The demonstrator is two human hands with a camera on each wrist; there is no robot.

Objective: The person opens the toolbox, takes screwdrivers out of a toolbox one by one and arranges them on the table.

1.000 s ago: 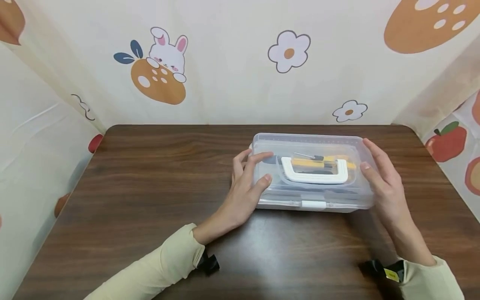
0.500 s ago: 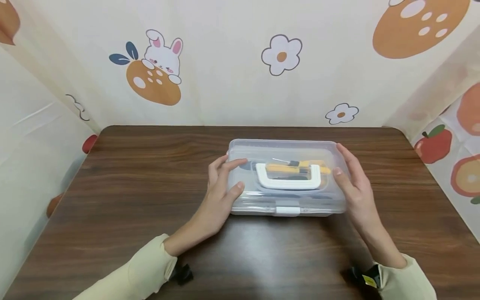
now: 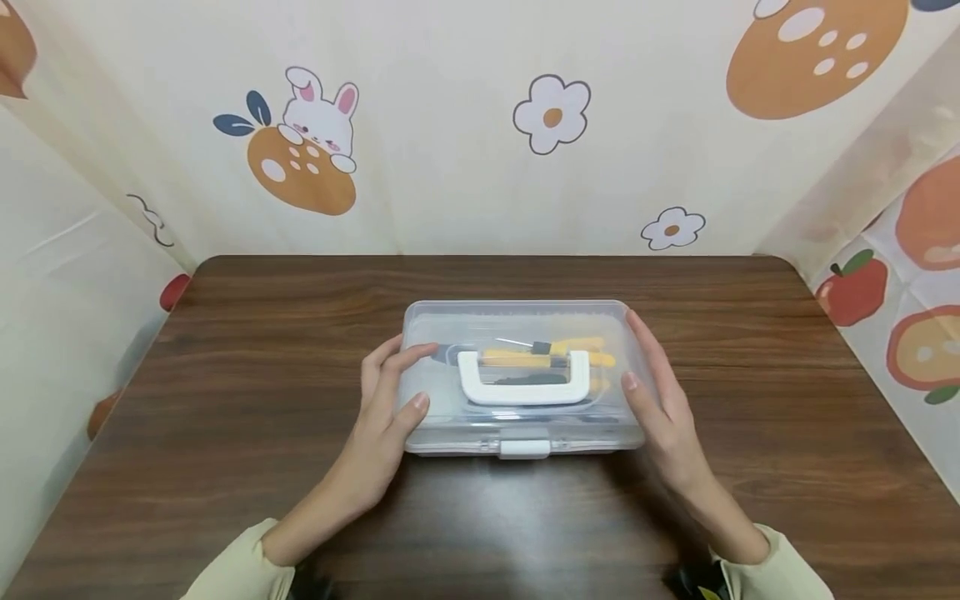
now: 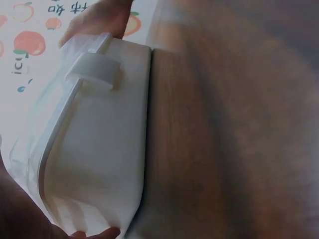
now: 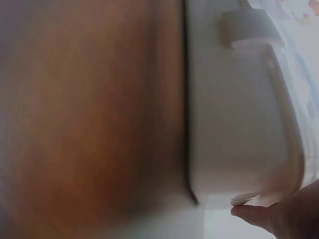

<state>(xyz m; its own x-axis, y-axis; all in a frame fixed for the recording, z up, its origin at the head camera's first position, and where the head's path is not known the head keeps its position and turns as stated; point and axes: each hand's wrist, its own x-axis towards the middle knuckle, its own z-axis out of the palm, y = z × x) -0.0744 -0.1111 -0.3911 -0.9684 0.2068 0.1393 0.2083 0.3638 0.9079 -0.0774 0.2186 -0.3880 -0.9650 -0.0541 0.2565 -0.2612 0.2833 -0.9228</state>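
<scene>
A clear-lidded plastic storage box (image 3: 450,440) lies flat on the wooden table, lid closed. A white carrying handle (image 3: 525,397) tops the lid and a white latch (image 3: 524,449) is at its front. Through the lid show several yellow-handled tools (image 3: 581,343) and dark pieces, their kinds blurred by the plastic. My left hand (image 3: 381,425) holds the box's left end, thumb and forefinger at the lid's edge. At the right end my right hand (image 3: 670,421) grips it likewise. Both wrist views show the whitish front wall (image 4: 99,154), its bottom edge close to the table.
The dark wood-grain table (image 3: 262,367) extends on all sides of the box. Behind it hangs a pale curtain (image 3: 450,150) with rabbit, fruit and flower prints. A similar fruit-printed sheet (image 3: 922,275) covers the right side.
Both hands have moved the box leftward and nearer the front in the head view, keeping their hold on its two ends. The camera view has also shifted slightly.
</scene>
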